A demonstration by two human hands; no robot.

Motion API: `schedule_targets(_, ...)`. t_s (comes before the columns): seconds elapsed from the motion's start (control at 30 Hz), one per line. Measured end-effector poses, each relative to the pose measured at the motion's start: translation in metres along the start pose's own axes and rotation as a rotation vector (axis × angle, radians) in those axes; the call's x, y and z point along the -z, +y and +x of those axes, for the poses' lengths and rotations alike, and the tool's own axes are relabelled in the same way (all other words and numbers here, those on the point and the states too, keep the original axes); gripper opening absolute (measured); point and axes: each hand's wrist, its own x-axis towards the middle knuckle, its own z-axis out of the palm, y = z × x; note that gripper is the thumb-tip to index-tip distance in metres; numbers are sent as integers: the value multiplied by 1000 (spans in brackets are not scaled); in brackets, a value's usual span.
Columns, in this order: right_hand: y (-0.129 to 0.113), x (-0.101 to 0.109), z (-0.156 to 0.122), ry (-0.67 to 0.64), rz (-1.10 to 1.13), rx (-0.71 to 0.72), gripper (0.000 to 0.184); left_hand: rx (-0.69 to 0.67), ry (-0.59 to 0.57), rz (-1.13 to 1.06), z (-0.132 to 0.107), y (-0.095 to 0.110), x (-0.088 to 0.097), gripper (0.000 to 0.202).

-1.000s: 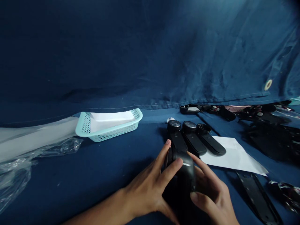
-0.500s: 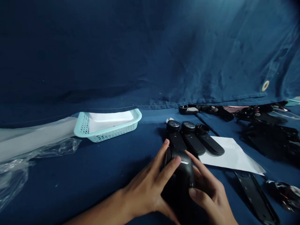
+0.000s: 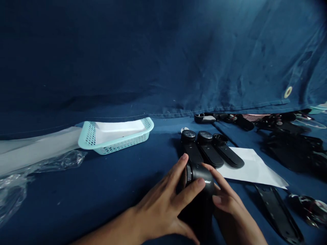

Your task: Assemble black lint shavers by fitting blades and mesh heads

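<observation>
Between my two hands is a black handheld device [image 3: 202,173] with a rounded head, a ridged ring on the left side and small pale lettering. My left hand [image 3: 163,207] holds the head from the left, index finger by the ring and another digit across the front. From the right, my right hand [image 3: 231,202] grips the same device, thumb against its side and fingers behind. Its lower part is dark and partly hidden. Just beyond it lie similar black devices, a left one [image 3: 189,136], a middle one [image 3: 205,136] and a right one [image 3: 221,140].
A pale turquoise basket [image 3: 114,145] lined with white stands at left, near clear plastic wrap [image 3: 12,190]. White paper [image 3: 252,166] lies at right, beside a long black shell [image 3: 277,211] and wired parts [image 3: 310,207]. A blue cloth [image 3: 153,61] hangs behind.
The device has turned in my hands, so the ridged ring shows more on its left side. Both hands have shifted slightly right with it.
</observation>
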Motion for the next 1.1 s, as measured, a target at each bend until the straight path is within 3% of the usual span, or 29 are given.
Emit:
schedule_targets(0.67,12,5,-2,-50,-91,63,71,38,-23,-44,-1,0,-1,132)
schedule_targets(0.93,22,11,15,-46,-19,33,74,314,-59,-201,0,-3,-4,145)
schedule_targets(1.1,12,6,11,-59,22,-2,65,372,-69,-232,3,-3,0,141)
